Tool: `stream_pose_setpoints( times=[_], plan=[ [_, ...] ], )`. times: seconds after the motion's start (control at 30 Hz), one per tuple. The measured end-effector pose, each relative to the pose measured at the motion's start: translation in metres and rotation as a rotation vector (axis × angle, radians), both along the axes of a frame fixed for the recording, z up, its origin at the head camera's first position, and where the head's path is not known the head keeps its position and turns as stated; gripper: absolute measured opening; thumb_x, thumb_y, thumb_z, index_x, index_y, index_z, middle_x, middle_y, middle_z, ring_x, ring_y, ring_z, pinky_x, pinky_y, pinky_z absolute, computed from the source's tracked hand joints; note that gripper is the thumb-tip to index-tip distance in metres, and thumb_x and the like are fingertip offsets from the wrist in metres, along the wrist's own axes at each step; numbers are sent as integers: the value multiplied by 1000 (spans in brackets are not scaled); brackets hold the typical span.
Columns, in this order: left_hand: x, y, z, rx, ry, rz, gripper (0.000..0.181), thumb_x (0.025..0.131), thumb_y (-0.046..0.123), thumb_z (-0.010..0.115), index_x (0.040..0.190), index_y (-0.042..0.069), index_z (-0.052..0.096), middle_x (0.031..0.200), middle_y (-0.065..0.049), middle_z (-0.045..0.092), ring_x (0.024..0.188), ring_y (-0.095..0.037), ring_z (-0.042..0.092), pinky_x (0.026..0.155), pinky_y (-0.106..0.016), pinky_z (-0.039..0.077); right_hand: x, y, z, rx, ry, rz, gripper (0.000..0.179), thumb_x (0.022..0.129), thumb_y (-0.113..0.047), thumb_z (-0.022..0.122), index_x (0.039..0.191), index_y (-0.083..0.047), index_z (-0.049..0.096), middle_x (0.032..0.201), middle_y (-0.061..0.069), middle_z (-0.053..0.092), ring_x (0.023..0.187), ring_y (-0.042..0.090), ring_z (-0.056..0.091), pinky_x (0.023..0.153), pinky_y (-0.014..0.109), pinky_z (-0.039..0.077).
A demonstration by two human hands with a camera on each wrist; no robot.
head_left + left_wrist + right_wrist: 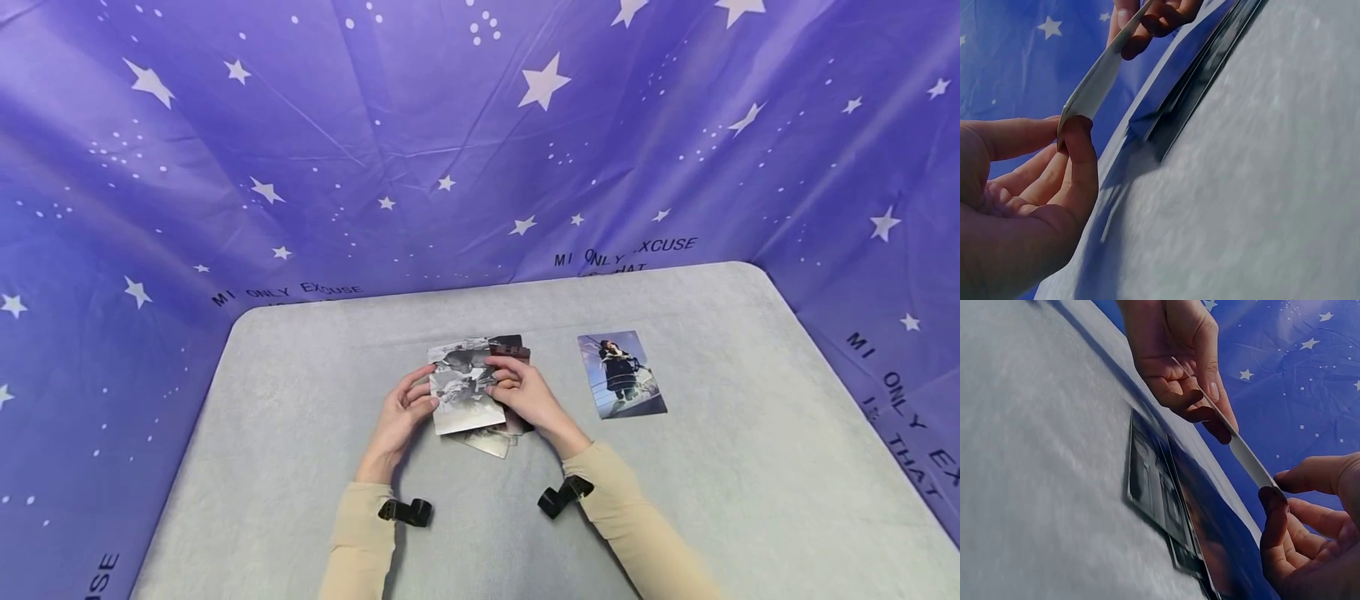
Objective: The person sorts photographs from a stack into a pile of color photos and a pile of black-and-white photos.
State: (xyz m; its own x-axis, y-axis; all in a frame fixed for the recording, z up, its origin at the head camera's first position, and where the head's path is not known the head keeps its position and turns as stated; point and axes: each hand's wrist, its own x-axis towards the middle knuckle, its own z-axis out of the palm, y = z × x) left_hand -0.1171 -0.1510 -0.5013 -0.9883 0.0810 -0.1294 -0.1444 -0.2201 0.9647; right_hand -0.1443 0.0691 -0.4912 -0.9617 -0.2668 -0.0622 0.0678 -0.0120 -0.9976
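Note:
A black-and-white photo (468, 408) is held up between both hands, above a loose pile of photos. My left hand (401, 417) pinches its left edge between thumb and fingers; the left wrist view shows the photo (1097, 87) edge-on, lifted off the table. On the opposite edge my right hand (528, 396) pinches it, seen also in the right wrist view, where the right hand (1313, 519) grips the near end of the sheet. Beneath, the pile of photos (1160, 481) lies fanned unevenly, partly hidden by the held one.
To the right, a colour photo (621, 375) of figures at a ship's railing lies flat by itself. All rests on a grey cloth-covered table (292, 392). A purple curtain (420, 117) with white stars hangs round the back and sides. Each wrist wears a black camera (408, 512).

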Motion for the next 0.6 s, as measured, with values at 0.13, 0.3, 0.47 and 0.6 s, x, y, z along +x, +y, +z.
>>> stream_pose_setpoints(
  times=[0.13,0.3,0.47,0.6],
  plan=[
    [0,-10,-1,-16,-7,13,57,83,-18,56,138,-6,46,92,-7,65,80,-9,63,72,-21,50,-1,-9,1,21,7,10,49,79,14,64,127,11,54,92,15,62,71,6,53,64,16,46],
    [0,-22,-4,-40,-5,12,57,83,-17,56,138,-7,45,90,-3,66,80,-8,63,72,-21,50,-2,-20,0,27,12,10,49,80,14,64,127,10,55,93,16,62,70,5,53,64,15,45],
    [1,-36,-5,-53,-13,12,57,84,-18,55,138,-7,44,90,-3,67,82,-9,63,74,-21,50,-3,-33,-2,12,18,24,48,80,15,63,128,11,54,92,17,60,66,3,46,59,14,39],
    [2,-46,-5,-62,-17,13,57,84,-18,55,139,-8,43,91,-3,68,82,-8,63,75,-21,50,-1,-43,-2,62,37,28,48,81,12,64,128,7,56,90,11,59,57,3,41,51,15,36]
  ],
)
